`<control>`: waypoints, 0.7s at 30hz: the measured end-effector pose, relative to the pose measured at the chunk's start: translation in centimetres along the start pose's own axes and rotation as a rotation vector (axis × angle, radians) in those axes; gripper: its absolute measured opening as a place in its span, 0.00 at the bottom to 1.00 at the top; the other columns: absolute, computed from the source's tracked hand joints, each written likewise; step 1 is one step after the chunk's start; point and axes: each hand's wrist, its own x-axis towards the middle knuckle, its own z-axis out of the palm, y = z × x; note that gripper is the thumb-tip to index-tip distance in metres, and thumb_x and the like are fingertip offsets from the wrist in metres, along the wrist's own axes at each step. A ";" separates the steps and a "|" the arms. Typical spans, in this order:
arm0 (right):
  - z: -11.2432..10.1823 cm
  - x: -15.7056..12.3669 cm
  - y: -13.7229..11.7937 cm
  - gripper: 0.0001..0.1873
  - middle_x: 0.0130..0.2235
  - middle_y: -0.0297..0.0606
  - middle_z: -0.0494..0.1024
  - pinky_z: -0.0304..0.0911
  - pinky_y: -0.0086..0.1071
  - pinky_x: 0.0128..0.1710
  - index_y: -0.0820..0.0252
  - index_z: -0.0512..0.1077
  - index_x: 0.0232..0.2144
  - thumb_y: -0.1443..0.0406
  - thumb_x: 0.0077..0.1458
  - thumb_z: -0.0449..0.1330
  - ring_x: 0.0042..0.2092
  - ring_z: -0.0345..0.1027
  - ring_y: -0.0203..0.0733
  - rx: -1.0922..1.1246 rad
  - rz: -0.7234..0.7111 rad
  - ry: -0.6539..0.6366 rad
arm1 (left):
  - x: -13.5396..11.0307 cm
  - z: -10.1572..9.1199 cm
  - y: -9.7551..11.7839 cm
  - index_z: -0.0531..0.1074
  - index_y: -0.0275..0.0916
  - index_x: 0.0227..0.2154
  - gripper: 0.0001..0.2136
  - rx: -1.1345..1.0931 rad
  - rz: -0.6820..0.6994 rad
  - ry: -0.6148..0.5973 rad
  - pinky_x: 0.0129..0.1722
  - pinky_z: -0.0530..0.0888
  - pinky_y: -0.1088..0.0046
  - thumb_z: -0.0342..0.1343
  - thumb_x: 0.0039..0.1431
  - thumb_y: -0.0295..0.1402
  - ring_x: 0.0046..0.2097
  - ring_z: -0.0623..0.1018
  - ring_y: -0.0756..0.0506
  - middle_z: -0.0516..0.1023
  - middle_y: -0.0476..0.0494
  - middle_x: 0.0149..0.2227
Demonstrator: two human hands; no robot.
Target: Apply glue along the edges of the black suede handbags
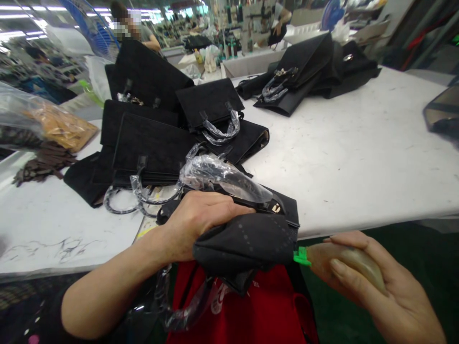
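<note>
My left hand [201, 217] grips a black handbag [247, 239] close to my body, its fingers partly hidden in a fold at the bag's top. A plastic-wrapped handle [225, 177] arches above that hand, near a gold-coloured metal fitting [276, 208]. Another wrapped handle [182, 310] hangs below, over a red cloth [244, 310] with white print. To the right, my right hand [380, 272] is closed around a rounded, yellowish-brown squeeze bottle [340, 258]. Its bright green tip [302, 256] points left and meets the bag's right edge; whether they touch I cannot tell.
Several black handbags with wrapped handles [150, 148] lie heaped on the white table [358, 157], left of centre. More black bags [304, 67] lie at the back. Dark gloves [46, 162] and a plastic bag [46, 119] are at the left. A person [143, 36] is beyond the table.
</note>
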 end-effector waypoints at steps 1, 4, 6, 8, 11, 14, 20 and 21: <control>0.1 -0.1 -0.1 0.16 0.35 0.36 0.78 0.70 0.30 0.23 0.49 0.70 0.42 0.55 0.50 0.61 0.31 0.74 0.46 0.020 -0.003 -0.005 | -0.1 0.1 0.0 0.73 0.36 0.44 0.13 0.001 0.005 0.009 0.33 0.71 0.77 0.48 0.62 0.34 0.32 0.77 0.50 0.78 0.45 0.30; 0.3 -0.2 -0.5 0.16 0.37 0.37 0.78 0.72 0.30 0.26 0.49 0.71 0.41 0.54 0.51 0.61 0.32 0.75 0.46 0.070 -0.026 -0.003 | -0.2 0.2 0.1 0.73 0.37 0.43 0.12 0.014 0.012 0.038 0.32 0.71 0.78 0.48 0.62 0.33 0.31 0.77 0.50 0.78 0.46 0.30; 0.4 -0.3 -0.7 0.16 0.36 0.36 0.78 0.71 0.29 0.25 0.49 0.70 0.42 0.55 0.51 0.61 0.31 0.74 0.45 0.038 -0.029 0.006 | -0.3 0.1 0.1 0.73 0.37 0.43 0.12 0.023 0.010 0.042 0.30 0.71 0.78 0.48 0.62 0.34 0.31 0.77 0.50 0.78 0.46 0.30; 0.3 -0.5 -0.8 0.16 0.34 0.35 0.78 0.70 0.28 0.22 0.48 0.70 0.42 0.55 0.51 0.61 0.30 0.74 0.44 0.010 -0.017 -0.003 | -0.3 0.0 0.2 0.73 0.37 0.43 0.12 0.028 0.010 0.042 0.30 0.71 0.79 0.48 0.62 0.33 0.31 0.77 0.50 0.78 0.45 0.30; 0.1 -1.1 -1.1 0.17 0.42 0.38 0.77 0.72 0.28 0.26 0.49 0.70 0.43 0.54 0.51 0.60 0.36 0.75 0.47 0.034 0.005 -0.004 | -0.2 0.0 0.2 0.73 0.37 0.43 0.12 0.031 0.015 0.040 0.30 0.70 0.79 0.48 0.62 0.32 0.30 0.77 0.51 0.78 0.45 0.30; 0.0 -1.4 -1.5 0.17 0.45 0.39 0.76 0.73 0.29 0.29 0.49 0.71 0.43 0.53 0.51 0.60 0.39 0.75 0.49 0.045 -0.011 0.019 | -0.2 0.0 0.2 0.73 0.36 0.43 0.12 0.023 0.016 0.046 0.32 0.72 0.77 0.48 0.62 0.33 0.32 0.78 0.49 0.79 0.44 0.32; 0.3 -1.7 -1.9 0.16 0.44 0.41 0.75 0.71 0.33 0.27 0.48 0.71 0.43 0.55 0.51 0.60 0.40 0.73 0.53 0.079 -0.013 -0.010 | -0.4 0.1 0.1 0.73 0.36 0.44 0.13 0.022 0.009 0.026 0.35 0.74 0.76 0.48 0.62 0.34 0.36 0.79 0.48 0.79 0.42 0.34; 0.2 -1.9 -2.0 0.17 0.46 0.42 0.74 0.72 0.33 0.28 0.49 0.70 0.44 0.55 0.52 0.60 0.44 0.72 0.55 0.102 -0.014 -0.008 | -0.5 0.1 0.1 0.73 0.36 0.44 0.13 0.026 0.007 0.024 0.35 0.74 0.76 0.48 0.62 0.34 0.35 0.79 0.48 0.79 0.42 0.34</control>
